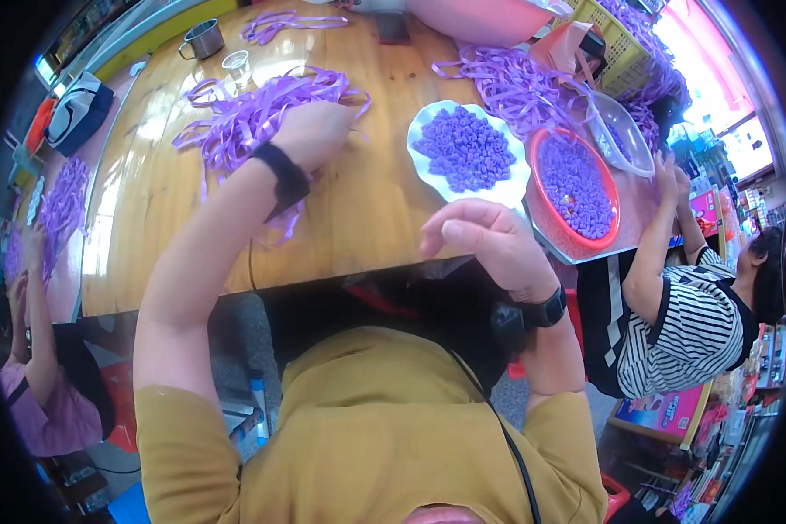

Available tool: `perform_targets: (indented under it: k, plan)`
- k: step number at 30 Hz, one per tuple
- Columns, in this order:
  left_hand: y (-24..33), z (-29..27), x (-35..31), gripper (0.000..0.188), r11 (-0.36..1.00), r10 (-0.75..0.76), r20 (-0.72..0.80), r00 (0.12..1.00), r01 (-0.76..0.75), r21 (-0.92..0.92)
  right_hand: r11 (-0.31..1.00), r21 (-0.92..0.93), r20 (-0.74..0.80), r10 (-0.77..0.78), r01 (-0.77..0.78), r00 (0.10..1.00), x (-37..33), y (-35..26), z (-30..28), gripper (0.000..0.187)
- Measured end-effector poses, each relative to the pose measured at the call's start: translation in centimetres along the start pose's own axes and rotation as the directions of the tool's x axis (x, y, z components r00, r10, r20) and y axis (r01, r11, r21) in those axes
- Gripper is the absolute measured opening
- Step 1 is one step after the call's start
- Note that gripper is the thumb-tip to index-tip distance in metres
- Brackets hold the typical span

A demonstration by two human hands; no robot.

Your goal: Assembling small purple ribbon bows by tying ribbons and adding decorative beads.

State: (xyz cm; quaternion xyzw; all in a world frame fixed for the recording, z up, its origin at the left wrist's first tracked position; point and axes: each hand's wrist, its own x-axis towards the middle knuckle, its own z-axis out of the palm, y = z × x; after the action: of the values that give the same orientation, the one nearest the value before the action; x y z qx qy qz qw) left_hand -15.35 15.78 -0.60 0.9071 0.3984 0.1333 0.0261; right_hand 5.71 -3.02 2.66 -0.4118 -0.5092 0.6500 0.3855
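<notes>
My left hand (316, 133) reaches over a pile of purple ribbons (244, 118) on the wooden table, back of the hand up, with its fingers hidden from sight. A ribbon edge shows beside it. My right hand (489, 240) hovers over the table's front edge, just below a white scalloped dish (422, 168) full of small purple beads (465, 148). Its fingers curl in toward the thumb, and anything between them is too small or hidden to make out.
A red-rimmed bowl (617, 210) of purple beads and a clear plastic bowl (616, 131) stand at the right. More ribbons (533, 87) lie behind. A metal mug (203, 39) and clear cup (236, 65) stand far left. Co-workers sit on both sides.
</notes>
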Motion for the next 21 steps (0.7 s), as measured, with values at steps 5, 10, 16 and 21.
perform_targets:
  k: [5, 10, 16, 21]
  plan:
    - [0.8, -4.5, -1.4, 0.017, 0.847, -0.085, 0.059, 0.995, 0.104, -0.522, 0.962, 0.164, -0.183, -0.186, 0.216, 0.965, 3.6, -0.9, -1.8, 0.018]
    - [1.3, -6.9, -3.4, 0.015, 0.43, -0.106, 0.039, 0.994, 0.081, -0.899, 0.919, 0.119, -0.177, -0.353, 0.376, 0.919, 8.6, -1.7, -1.2, 0.026]
    - [1.8, -7.9, -3.9, 0.02, 0.127, -0.172, 0.169, 0.97, 0.192, -0.973, 0.838, -0.074, 0.021, -0.541, 0.541, 0.841, 12.6, -1.9, 1.7, 0.037]
    - [0.3, -6.1, -3.9, 0.022, 0.097, -0.13, 0.186, 0.974, 0.2, -0.975, 0.873, 0.021, -0.123, -0.481, 0.487, 0.868, 13.5, -1.6, 3.2, 0.026]
